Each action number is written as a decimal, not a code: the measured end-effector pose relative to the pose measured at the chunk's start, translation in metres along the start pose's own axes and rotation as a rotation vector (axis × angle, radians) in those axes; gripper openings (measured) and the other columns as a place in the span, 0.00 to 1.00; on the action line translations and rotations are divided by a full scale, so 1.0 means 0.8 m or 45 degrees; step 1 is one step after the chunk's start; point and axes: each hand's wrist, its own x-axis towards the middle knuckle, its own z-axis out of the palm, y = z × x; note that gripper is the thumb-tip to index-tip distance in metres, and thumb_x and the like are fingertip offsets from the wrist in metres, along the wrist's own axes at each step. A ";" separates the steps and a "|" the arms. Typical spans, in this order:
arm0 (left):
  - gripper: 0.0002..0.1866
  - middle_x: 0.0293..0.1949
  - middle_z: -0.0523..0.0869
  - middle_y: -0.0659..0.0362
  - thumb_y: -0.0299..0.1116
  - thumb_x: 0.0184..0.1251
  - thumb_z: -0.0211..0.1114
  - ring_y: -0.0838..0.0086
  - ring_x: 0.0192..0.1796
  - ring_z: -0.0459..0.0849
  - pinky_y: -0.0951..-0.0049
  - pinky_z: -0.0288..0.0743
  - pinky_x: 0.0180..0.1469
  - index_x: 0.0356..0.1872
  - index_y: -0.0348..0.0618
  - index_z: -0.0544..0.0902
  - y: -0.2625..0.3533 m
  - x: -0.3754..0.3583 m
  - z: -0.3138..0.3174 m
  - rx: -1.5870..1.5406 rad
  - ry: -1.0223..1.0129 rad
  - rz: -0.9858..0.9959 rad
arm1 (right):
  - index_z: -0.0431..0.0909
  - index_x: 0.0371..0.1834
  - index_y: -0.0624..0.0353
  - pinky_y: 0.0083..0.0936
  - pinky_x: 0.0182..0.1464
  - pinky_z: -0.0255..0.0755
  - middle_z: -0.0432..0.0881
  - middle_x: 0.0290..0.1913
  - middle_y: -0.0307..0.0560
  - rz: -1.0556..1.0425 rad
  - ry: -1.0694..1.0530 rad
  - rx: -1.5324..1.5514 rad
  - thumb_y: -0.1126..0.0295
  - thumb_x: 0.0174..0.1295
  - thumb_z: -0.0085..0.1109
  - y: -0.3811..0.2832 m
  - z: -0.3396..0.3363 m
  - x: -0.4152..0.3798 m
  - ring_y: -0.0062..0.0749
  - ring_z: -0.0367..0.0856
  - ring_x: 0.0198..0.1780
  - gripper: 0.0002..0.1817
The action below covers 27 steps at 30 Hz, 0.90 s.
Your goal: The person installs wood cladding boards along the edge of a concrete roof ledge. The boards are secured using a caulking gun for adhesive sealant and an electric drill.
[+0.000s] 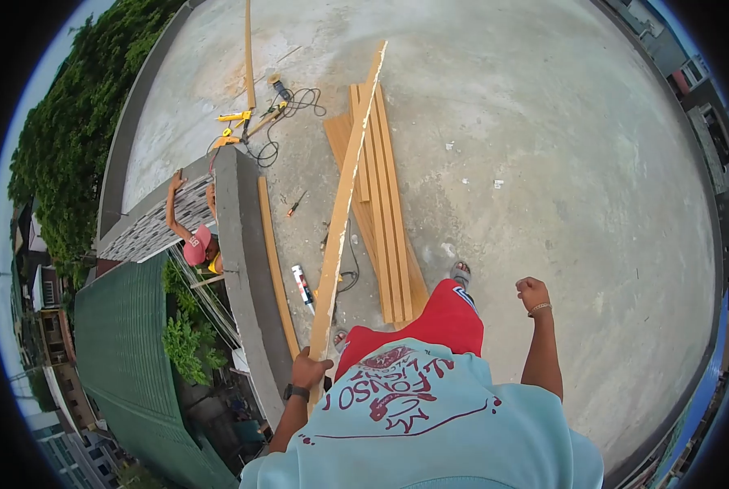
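My left hand, with a dark watch at the wrist, grips a long light-brown plank near its lower end. A white, uneven line of what looks like adhesive runs along the plank's right edge. The plank stretches forward and partly covers a stack of wooden boards on the concrete floor. Out to the right, my right hand is raised with its fingers curled; nothing shows in it. A bracelet circles that wrist. Left of the plank lies a white tube.
Beyond a low concrete wall at left, a person in a pink cap reaches up. A long strip lies beside the wall. Ahead are yellow tools, a grinder, cables and a screwdriver.
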 end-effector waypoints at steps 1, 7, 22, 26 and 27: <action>0.29 0.36 0.86 0.46 0.38 0.36 0.69 0.57 0.39 0.85 0.65 0.77 0.43 0.44 0.32 0.79 0.025 0.005 0.016 0.093 0.036 -0.035 | 0.82 0.33 0.63 0.27 0.39 0.76 0.83 0.27 0.49 0.018 -0.014 -0.027 0.64 0.56 0.52 0.016 -0.026 0.041 0.27 0.81 0.29 0.14; 0.35 0.46 0.83 0.41 0.41 0.35 0.73 0.53 0.49 0.82 0.63 0.75 0.52 0.50 0.35 0.77 0.176 0.038 0.098 0.201 0.107 -0.176 | 0.81 0.33 0.64 0.26 0.39 0.75 0.84 0.29 0.50 -0.375 -0.035 -0.483 0.66 0.58 0.54 -0.099 -0.187 0.234 0.31 0.82 0.31 0.12; 0.40 0.49 0.81 0.41 0.42 0.35 0.72 0.51 0.52 0.80 0.61 0.74 0.54 0.56 0.39 0.72 0.384 0.212 0.283 -0.013 0.049 -0.396 | 0.80 0.38 0.62 0.25 0.42 0.74 0.83 0.31 0.48 -0.809 -1.074 -0.271 0.65 0.59 0.57 -0.389 -0.078 0.487 0.31 0.82 0.36 0.11; 0.38 0.48 0.80 0.40 0.42 0.36 0.72 0.51 0.53 0.79 0.59 0.73 0.55 0.54 0.40 0.71 0.475 0.273 0.303 -0.090 -0.036 -0.530 | 0.79 0.38 0.62 0.22 0.37 0.74 0.83 0.31 0.45 -0.674 -1.013 -0.445 0.65 0.60 0.55 -0.416 -0.137 0.622 0.26 0.81 0.32 0.11; 0.37 0.48 0.79 0.39 0.42 0.37 0.72 0.49 0.52 0.79 0.58 0.73 0.55 0.53 0.42 0.70 0.494 0.285 0.306 -0.061 -0.033 -0.506 | 0.79 0.37 0.63 0.20 0.34 0.73 0.82 0.30 0.43 -0.595 -0.972 -0.433 0.66 0.61 0.54 -0.413 -0.161 0.650 0.23 0.80 0.30 0.11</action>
